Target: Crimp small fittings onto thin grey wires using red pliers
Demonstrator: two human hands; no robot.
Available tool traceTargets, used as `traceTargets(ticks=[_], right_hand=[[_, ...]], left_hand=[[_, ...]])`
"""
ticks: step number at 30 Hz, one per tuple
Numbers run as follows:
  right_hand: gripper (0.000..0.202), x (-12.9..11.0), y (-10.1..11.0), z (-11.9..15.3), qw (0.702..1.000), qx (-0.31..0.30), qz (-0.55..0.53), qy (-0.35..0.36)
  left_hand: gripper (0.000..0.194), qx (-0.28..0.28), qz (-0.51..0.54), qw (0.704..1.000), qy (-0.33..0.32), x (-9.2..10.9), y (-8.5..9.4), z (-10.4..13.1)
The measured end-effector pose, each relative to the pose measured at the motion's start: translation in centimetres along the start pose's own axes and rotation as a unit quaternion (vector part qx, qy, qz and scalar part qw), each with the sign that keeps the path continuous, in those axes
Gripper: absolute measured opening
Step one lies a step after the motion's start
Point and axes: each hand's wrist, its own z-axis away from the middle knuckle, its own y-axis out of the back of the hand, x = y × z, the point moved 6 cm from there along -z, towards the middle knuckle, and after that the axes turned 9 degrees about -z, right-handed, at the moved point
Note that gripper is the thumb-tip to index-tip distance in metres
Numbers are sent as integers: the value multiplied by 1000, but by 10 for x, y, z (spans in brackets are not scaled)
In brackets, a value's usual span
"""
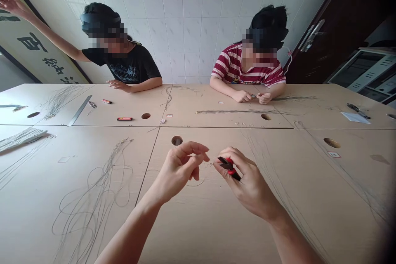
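Note:
My right hand (244, 177) is closed around black pliers with red on the handles (228, 165), whose jaws point up and left. Its thumb and forefinger also pinch a tiny piece at the end of a thin cord (211, 164). Just left of it, my left hand (184, 165) is raised over the table with its fingers curled and thumb near the forefinger; anything between them is too small to make out. A faint loop of thin cord (198, 184) hangs below the hands. A bundle of thin cords (105, 173) lies loosely at the left.
Two people sit across the wooden table (185, 231), one with an arm raised, one handling cords. Round holes (177, 140) pierce the tabletop. More cords (278, 173) lie right; a metal ruler (79, 110), red-black batteries (124, 119) and another tool (358, 110) are farther off.

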Motion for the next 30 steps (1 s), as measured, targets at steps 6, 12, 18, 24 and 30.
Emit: traceTargets(ticks=[6, 12, 18, 24, 30], right_hand=[[11, -1, 4, -1, 1000, 13, -13, 8], [12, -1, 14, -3, 999, 49, 8, 16], [14, 4, 31, -5, 994, 106, 27, 10], [14, 7, 32, -6, 995, 90, 22, 18], [13, 1, 23, -2, 997, 66, 5, 33]], left_hand=[[24, -90, -51, 995, -18, 2, -12, 0], [22, -142, -152, 978, -32, -3, -16, -1], [33, -171, -221, 960, 17, -23, -3, 20], [44, -301, -384, 867, 101, -61, 19, 98], [34, 34, -398, 915, -52, 4, 47, 58]])
